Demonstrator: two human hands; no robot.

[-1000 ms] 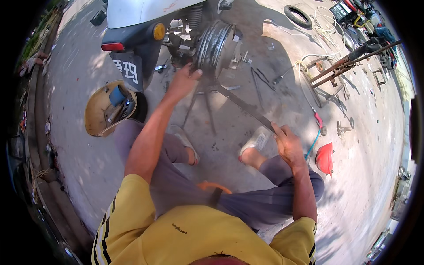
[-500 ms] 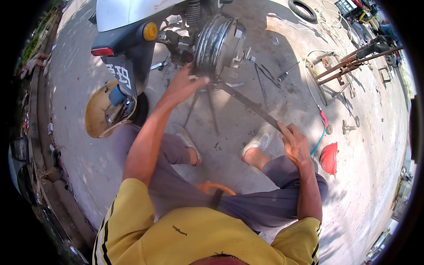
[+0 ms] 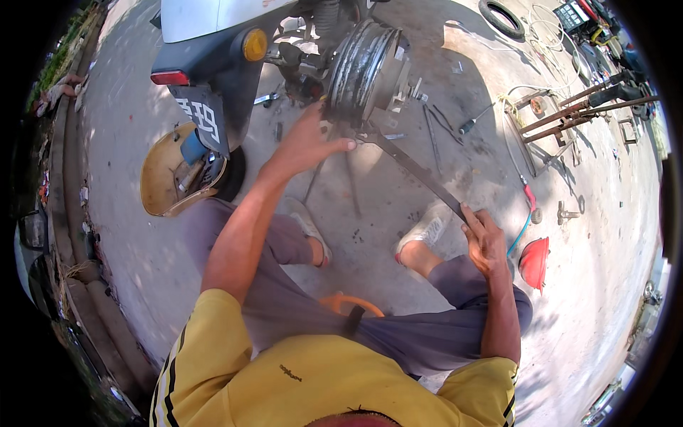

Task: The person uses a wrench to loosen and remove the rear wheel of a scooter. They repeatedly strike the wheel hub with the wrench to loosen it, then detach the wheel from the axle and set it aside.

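My left hand (image 3: 310, 142) reaches up to the lower left edge of a metal wheel hub (image 3: 356, 71), thumb spread from its fingers, whose tips are partly hidden. My right hand (image 3: 484, 242) grips the near end of a long flat dark metal bar (image 3: 422, 175), which slants up to the bottom of the hub, close beside my left thumb. The hub is mounted on the rear of a white scooter (image 3: 213, 20) with a dark mudguard (image 3: 181, 60) and amber reflector (image 3: 254, 45).
A tan tub (image 3: 153, 181) of tools sits left. Pliers (image 3: 447, 124) and rods lie under the hub. Right are a rusty metal stand (image 3: 551, 121), hose (image 3: 526, 164) with pink fitting and red bowl-shaped part (image 3: 533, 263). A loose tyre (image 3: 501, 20) lies behind.
The whole view has shifted somewhat. Both hands and the bar appear further right, and my left thumb is spread more widely at the hub's lower edge.
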